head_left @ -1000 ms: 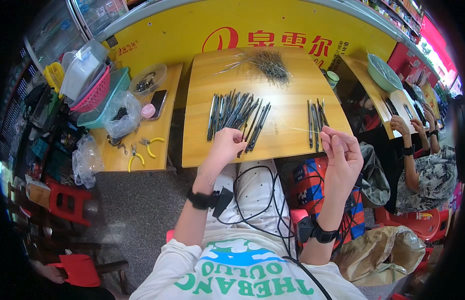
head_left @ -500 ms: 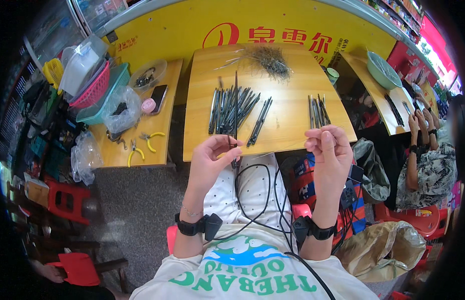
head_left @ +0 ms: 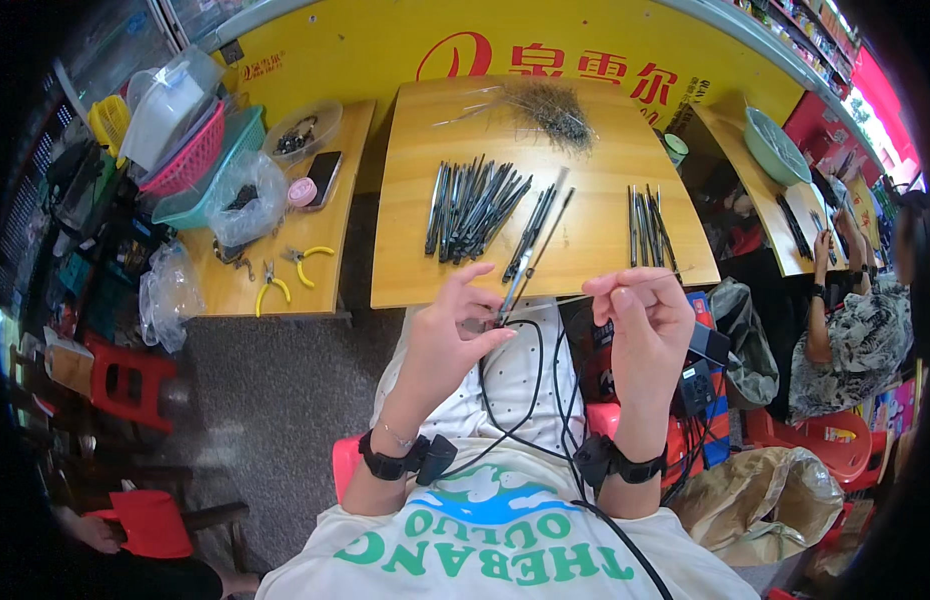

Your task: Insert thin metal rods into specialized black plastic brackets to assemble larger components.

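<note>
My left hand (head_left: 457, 328), over my lap at the table's near edge, pinches a thin dark rod (head_left: 547, 238) that slants up to the right and is smeared by motion. To its right, my right hand (head_left: 645, 318) is closed in a pinch on a fine wire (head_left: 682, 270), whose tip barely shows beside the fingers. Beyond the left hand lies a big pile of dark rods (head_left: 470, 212), with a smaller bunch (head_left: 526, 238) next to it. Farther right, a few more rods (head_left: 649, 228) lie beyond my right hand. A tangle of thin wires (head_left: 553, 115) sits at the table's far side.
The wooden table (head_left: 595, 180) stands before me. A left side table (head_left: 215, 295) holds yellow-handled pliers (head_left: 273, 290), a phone (head_left: 323, 178), a plastic bag and stacked baskets (head_left: 190, 165). Black cables (head_left: 530, 400) cross my lap. Another person (head_left: 853, 330) works at the right.
The rod in my left hand has swung from upright to a rightward slant, and that hand has shifted slightly right. My right hand has moved a little left and down. The view has shifted slightly.
</note>
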Motion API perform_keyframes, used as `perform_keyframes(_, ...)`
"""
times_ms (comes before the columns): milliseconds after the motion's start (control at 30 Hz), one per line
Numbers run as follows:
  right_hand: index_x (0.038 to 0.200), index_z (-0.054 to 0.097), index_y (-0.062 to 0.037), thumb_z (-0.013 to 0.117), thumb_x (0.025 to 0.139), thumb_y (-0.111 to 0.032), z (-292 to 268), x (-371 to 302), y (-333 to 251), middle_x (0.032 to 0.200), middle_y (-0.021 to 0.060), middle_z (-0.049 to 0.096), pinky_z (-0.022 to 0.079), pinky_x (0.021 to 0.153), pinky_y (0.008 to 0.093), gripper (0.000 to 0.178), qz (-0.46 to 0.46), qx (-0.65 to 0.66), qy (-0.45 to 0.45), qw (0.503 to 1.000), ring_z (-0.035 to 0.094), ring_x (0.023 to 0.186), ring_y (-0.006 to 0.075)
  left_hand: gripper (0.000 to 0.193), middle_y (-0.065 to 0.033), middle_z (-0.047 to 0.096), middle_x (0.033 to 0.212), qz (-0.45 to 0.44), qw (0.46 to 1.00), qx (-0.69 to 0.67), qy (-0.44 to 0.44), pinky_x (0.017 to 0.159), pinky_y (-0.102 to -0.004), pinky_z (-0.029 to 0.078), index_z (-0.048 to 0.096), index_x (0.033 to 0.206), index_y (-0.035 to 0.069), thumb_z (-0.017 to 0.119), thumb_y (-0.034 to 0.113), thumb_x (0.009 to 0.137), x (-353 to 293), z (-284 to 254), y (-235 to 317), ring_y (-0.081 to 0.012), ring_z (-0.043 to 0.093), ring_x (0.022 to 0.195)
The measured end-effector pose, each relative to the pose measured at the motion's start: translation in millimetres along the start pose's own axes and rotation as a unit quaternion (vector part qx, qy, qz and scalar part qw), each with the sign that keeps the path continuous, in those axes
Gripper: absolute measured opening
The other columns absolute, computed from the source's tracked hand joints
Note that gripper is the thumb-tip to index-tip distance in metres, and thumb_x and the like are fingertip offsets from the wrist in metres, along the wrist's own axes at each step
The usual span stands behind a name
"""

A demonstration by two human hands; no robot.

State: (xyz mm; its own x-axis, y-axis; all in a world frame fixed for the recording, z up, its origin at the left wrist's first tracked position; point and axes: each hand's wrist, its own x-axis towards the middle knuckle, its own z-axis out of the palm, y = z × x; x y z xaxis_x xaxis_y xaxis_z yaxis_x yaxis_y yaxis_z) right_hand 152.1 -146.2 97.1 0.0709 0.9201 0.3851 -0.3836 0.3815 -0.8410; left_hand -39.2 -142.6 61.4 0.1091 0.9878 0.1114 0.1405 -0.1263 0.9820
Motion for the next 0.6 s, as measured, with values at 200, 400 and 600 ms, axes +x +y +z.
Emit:
perform_keyframes(200,0.097,0.055,0.0038,0.054,0.088,0.001,6.6,-1.2,13.0,0.087,0.0155,0.066,0.046,0.088,0.0352,0.009,-0.027,0.0,-0.046,0.999,0.062,0.092,0.0229,0.036,-0.0037,0.065,0.09,-0.002,0.996,0.023,-0.09,0.071,-0.0252,0.053,0.062,0.105,-0.001,0.076,0.005,0.072,0.6,4.5,-12.5,-0.0095,0.061,0.083)
perform_keyframes(400,0.097,0.056,0.0019,0.053,0.091,-0.002,13.8,-3.0,18.5,0.087,0.0126,0.065,0.04,0.096,0.0381,0.008,0.025,0.025,-0.046,0.998,0.057,0.103,0.0241,0.028,-0.0031,0.065,0.087,-0.045,0.994,0.001,-0.1,0.071,-0.0247,0.053,0.064,0.099,-0.002,0.074,0.004,0.074,-2.4,15.1,-4.2,-0.0089,0.06,0.082)
perform_keyframes(600,0.099,0.055,0.0004,0.052,0.093,-0.007,10.4,1.7,13.6,0.088,0.0099,0.065,0.037,0.099,0.0356,0.01,0.013,0.018,0.061,0.998,0.056,0.108,0.0234,0.03,-0.0041,0.065,0.089,-0.03,0.997,-0.053,-0.053,0.078,-0.024,0.049,0.064,0.105,-0.001,0.071,0.002,0.076,0.0,21.4,-22.6,-0.0094,0.059,0.083)
